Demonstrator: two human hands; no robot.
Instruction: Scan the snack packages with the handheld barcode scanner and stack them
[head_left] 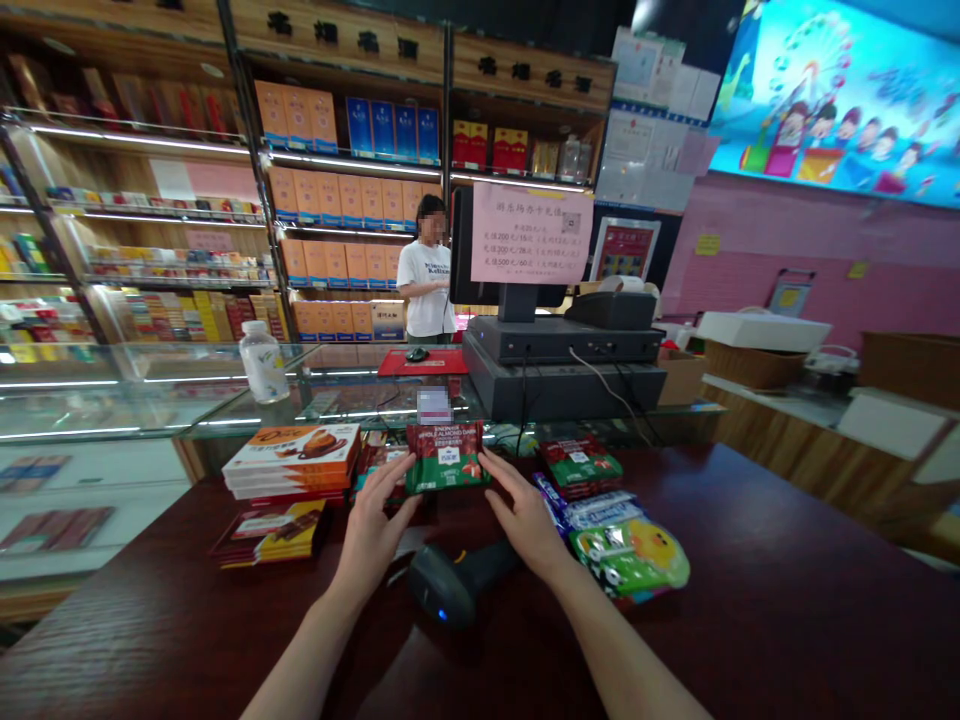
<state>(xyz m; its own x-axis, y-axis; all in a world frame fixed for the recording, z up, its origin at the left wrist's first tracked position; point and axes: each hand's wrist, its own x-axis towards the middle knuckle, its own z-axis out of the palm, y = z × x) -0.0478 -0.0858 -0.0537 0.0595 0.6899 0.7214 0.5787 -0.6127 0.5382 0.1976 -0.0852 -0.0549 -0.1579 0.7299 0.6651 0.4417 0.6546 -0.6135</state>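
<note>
Near the far edge of the table (pixel 787 570), the left hand (pixel 375 520) and right hand (pixel 526 515) grip the whole-almond dark chocolate packet (pixel 448 458) by opposite sides, seemingly leaving its printed front uncovered. The barcode scanner (pixel 444 585) lies nearer, probably for easy reach.

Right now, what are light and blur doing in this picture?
Head view: light strips and the wall screen glow brightly, the dark table carries a soft sheen; head view, left: shelf uprights slant, perhaps from a wide lens, and shelf goods look smeared; head view, middle: print on the packet between the left hand and right hand is clearer.
</note>
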